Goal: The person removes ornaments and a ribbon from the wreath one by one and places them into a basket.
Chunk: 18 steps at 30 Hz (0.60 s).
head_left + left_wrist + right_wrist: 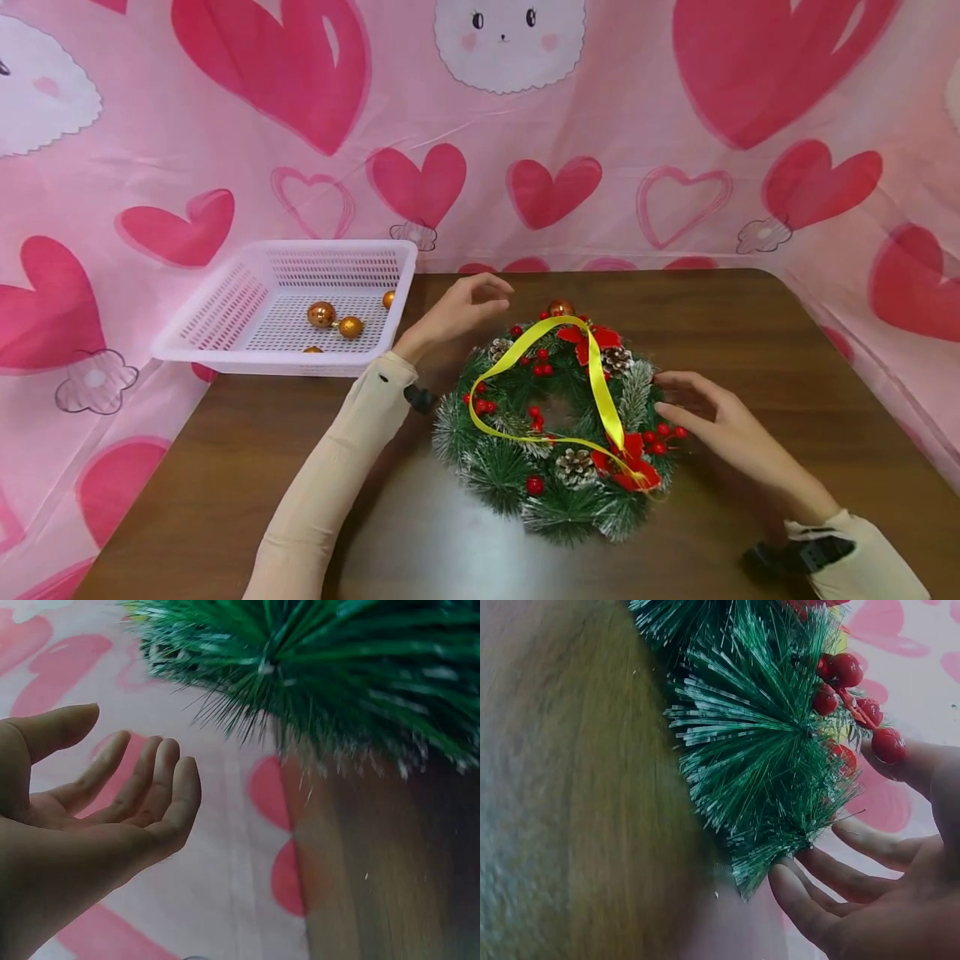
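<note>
A green wreath [495, 475] lies on the table, dressed with pinecones, red berries [660, 439] and red flowers. A yellow ribbon [603, 392] loops across its top, one end at the lower red flower [633, 467]. Beyond the wreath's upper left side, my left hand [467, 307] hovers with loosely bent fingers and nothing in them; the left wrist view shows its palm apart from the needles. My right hand [731, 425] is at the wreath's right edge, thumb beside the berries. In the right wrist view its relaxed fingers [847, 874] meet the outer needle tips.
A white perforated basket [262, 358] stands at the table's back left, holding several gold balls [322, 314]. One copper-coloured ball [561, 308] sits at the wreath's far edge. Pink cloth with hearts [555, 192] hangs behind the brown wooden table [750, 333].
</note>
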{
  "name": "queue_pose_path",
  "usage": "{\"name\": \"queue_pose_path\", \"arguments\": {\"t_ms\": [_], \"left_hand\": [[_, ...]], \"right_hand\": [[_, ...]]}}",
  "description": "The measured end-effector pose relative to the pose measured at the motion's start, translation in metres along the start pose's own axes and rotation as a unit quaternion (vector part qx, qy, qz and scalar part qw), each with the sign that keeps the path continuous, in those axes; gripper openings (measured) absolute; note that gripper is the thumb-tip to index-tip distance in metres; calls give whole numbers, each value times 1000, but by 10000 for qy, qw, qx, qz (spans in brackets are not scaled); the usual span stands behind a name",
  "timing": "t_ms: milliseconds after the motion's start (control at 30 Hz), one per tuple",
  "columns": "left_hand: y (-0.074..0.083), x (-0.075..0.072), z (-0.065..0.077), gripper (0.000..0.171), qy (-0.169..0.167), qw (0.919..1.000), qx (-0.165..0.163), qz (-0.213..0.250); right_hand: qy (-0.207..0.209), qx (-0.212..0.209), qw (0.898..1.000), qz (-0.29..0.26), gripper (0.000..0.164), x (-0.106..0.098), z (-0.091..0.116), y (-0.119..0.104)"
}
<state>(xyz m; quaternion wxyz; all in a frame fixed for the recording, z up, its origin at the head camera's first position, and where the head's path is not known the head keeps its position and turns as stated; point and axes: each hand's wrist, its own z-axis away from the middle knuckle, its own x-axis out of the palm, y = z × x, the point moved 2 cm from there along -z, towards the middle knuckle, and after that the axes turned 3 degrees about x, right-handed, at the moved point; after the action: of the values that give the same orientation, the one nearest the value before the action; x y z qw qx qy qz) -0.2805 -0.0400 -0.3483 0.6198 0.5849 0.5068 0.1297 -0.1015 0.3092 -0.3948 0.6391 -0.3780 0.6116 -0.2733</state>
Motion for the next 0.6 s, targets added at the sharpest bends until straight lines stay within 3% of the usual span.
{"name": "queue_pose_path", "arguments": {"t_ms": [267,600], "left_hand": [[-9,7,-20,28,-232,9958,-375,803],[-25,12,-32,31,-191,9875,-736,1380]], "right_hand": [[-27,167,9991,386,50,-1,10,-10],[-114,-659,9964,512,47,7,16,-7]]}}
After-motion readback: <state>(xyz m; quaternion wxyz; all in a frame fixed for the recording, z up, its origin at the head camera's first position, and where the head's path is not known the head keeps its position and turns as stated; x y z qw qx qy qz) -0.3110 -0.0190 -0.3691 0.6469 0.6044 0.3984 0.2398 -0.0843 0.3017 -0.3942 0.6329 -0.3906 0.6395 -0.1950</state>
